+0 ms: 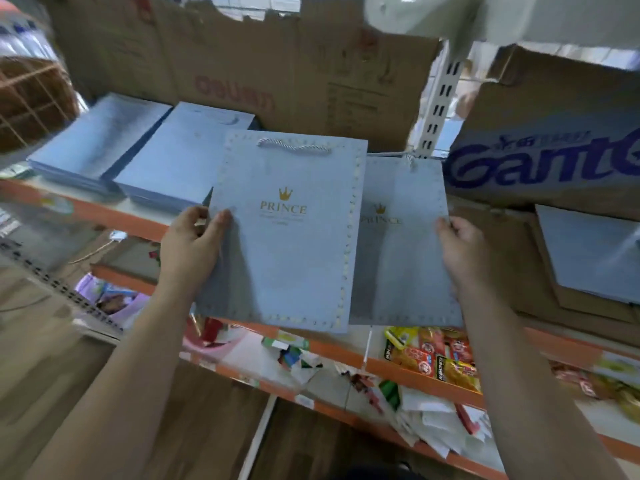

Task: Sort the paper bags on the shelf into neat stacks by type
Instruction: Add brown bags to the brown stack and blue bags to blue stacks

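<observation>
The shelf (145, 223) runs across in front of me, two plain blue stacks (166, 168) at its left. My left hand (194, 244) pinches the left edge of a Prince bag (287, 237), long axis pointing away from me; it overlaps a second Prince bag (405, 254), whose right edge my right hand (460, 251) grips.
</observation>
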Available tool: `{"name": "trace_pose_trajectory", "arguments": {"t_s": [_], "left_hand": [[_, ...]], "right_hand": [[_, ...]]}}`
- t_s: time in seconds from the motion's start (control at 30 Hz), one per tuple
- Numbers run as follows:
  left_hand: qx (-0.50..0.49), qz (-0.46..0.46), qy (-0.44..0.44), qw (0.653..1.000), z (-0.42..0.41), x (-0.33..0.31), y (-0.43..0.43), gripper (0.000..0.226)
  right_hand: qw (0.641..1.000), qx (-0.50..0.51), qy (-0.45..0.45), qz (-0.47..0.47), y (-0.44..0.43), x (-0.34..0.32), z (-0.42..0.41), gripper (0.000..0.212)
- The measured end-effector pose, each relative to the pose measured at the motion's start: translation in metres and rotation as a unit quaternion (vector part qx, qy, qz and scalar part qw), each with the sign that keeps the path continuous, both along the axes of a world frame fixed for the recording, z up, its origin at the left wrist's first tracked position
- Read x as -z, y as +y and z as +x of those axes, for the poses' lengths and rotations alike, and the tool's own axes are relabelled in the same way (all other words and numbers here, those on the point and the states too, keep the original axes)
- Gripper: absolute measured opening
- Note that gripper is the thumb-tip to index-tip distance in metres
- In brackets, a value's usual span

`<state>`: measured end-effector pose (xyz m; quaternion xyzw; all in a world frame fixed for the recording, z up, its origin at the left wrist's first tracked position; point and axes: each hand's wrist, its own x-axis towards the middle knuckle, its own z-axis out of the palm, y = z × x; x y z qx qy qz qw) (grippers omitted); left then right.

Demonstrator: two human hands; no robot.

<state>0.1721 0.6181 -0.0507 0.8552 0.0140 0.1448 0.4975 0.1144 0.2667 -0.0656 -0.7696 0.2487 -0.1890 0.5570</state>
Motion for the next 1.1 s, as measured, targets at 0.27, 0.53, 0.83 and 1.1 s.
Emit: {"name": "trace_pose_trajectory", "arguments": {"t_s": [0.27, 0.53, 0.83, 1.1], "left_hand": [[-0.012, -0.116, 0.060, 0.991, 0.057, -0.003, 0.085, 0.021], [0.007, -0.077, 0.030, 0.997, 0.145, 0.000, 0.135, 0.019], [-0.022, -0.061, 0.013, 0.998, 0.231, 0.001, 0.206, 0.030], [0.002, -0.020, 0.022, 1.000, 0.305, 0.002, 0.259, 0.031]], "right_hand": [[0.998, 0.007, -0.021, 0.059, 0.076, -0.009, 0.046, 0.021], [0.997, 0.017, -0.044, 0.064, 0.130, -0.007, 0.123, 0.017], [0.997, 0.038, -0.004, 0.066, 0.170, 0.003, 0.178, 0.021], [0.991, 0.118, -0.034, 0.053, 0.231, 0.011, 0.204, 0.022]]}}
